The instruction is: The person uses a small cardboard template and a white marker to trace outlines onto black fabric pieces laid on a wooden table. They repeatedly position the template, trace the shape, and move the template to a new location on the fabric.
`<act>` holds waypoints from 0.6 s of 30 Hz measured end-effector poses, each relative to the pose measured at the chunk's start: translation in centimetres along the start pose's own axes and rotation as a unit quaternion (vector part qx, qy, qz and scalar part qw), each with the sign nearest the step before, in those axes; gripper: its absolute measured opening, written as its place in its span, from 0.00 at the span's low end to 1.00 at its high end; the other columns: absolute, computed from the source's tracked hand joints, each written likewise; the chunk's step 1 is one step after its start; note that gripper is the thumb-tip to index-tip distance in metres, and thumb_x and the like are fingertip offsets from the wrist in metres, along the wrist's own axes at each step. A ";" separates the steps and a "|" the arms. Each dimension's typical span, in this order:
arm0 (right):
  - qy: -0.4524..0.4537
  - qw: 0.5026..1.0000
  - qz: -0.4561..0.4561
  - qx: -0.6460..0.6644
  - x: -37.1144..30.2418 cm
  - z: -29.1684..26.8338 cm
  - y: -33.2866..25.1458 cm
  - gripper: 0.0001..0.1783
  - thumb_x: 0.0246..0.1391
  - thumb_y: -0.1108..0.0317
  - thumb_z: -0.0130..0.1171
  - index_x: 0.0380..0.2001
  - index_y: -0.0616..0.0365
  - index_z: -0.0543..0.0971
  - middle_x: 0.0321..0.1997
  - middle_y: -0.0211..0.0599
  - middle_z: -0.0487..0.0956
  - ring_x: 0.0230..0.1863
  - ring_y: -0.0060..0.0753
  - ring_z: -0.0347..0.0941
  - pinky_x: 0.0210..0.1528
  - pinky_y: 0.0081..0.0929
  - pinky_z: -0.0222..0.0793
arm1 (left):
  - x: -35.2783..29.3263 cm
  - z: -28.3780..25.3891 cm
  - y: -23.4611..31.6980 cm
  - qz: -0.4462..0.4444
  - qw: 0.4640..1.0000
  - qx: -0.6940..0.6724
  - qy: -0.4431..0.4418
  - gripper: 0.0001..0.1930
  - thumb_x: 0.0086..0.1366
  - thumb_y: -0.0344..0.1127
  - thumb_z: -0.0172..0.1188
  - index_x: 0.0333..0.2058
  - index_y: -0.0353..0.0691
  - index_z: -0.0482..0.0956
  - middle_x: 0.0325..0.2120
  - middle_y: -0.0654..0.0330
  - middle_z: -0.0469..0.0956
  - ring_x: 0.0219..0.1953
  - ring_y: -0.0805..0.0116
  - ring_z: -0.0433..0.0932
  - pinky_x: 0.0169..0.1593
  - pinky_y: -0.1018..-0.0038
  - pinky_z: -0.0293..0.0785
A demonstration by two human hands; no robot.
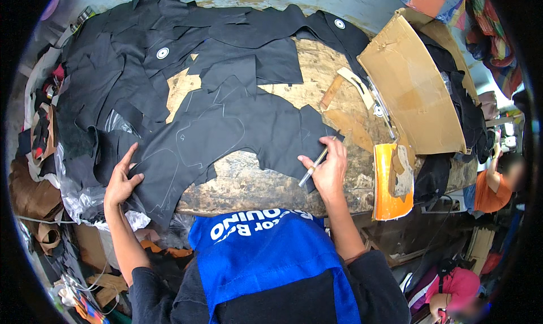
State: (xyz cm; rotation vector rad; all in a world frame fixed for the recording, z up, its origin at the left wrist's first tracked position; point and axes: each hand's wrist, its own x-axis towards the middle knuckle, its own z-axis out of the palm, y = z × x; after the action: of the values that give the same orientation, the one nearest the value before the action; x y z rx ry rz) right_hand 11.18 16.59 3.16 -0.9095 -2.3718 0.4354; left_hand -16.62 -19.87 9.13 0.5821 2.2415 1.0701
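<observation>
A large irregular sheet of black leather-like material (218, 134), with pale curved outlines drawn on it, lies across the near part of the table. My left hand (119, 181) rests at the sheet's left end, its fingers spread and holding nothing. Over the right end, my right hand (332, 168) grips a slim pale pen (309, 174), tilted with its lower end toward the table edge. The right thumb and fingertips are at the sheet's margin.
More black sheets (130, 35) overlap across the far and left table. To the right stand a cardboard box (416, 80) and an orange curved piece (390, 208). Brown templates (349, 127) lie on the worn wooden table (226, 185). Two other people (491, 188) are off to the right.
</observation>
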 end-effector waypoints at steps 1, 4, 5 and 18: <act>0.047 0.998 -0.038 -0.029 0.0 0.1 -0.1 0.29 0.28 0.59 0.75 0.36 0.57 0.74 0.40 0.43 0.76 0.43 0.43 0.70 0.46 0.38 0.65 | -0.4 0.0 0.1 -0.003 1.000 -0.006 0.003 0.42 0.43 0.13 0.53 0.62 0.34 0.56 0.59 0.55 0.62 0.60 0.68 0.62 0.63 0.74 0.53; -0.018 0.999 -0.009 0.028 -0.6 -0.1 -0.2 0.25 0.27 0.61 0.75 0.30 0.58 0.75 0.36 0.40 0.77 0.41 0.44 0.70 0.43 0.37 0.66 | -1.3 0.1 -0.1 -0.019 0.999 -0.032 -0.020 0.40 0.43 0.14 0.53 0.60 0.34 0.60 0.57 0.56 0.66 0.58 0.69 0.65 0.61 0.76 0.55; -0.063 0.997 0.018 0.050 -0.7 -0.1 -0.1 0.25 0.26 0.62 0.76 0.29 0.59 0.75 0.35 0.40 0.77 0.40 0.45 0.70 0.41 0.36 0.68 | -1.6 0.2 -0.1 -0.025 0.998 -0.042 -0.032 0.39 0.43 0.14 0.53 0.60 0.34 0.62 0.57 0.57 0.67 0.57 0.69 0.66 0.61 0.76 0.56; -0.098 0.968 0.134 0.190 0.7 -1.2 2.8 0.11 0.37 0.77 0.66 0.24 0.61 0.73 0.22 0.40 0.73 0.21 0.32 0.70 0.26 0.26 0.65 | 0.0 1.9 3.0 0.036 0.986 0.156 0.046 0.23 0.46 0.19 0.54 0.44 0.33 0.77 0.42 0.46 0.78 0.49 0.58 0.76 0.56 0.73 0.65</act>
State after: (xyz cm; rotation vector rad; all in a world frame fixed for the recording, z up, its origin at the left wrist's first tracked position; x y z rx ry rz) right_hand 12.92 19.17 3.07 -1.0405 -2.2236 1.0918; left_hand -14.93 -17.07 10.57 0.7608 2.5079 0.7964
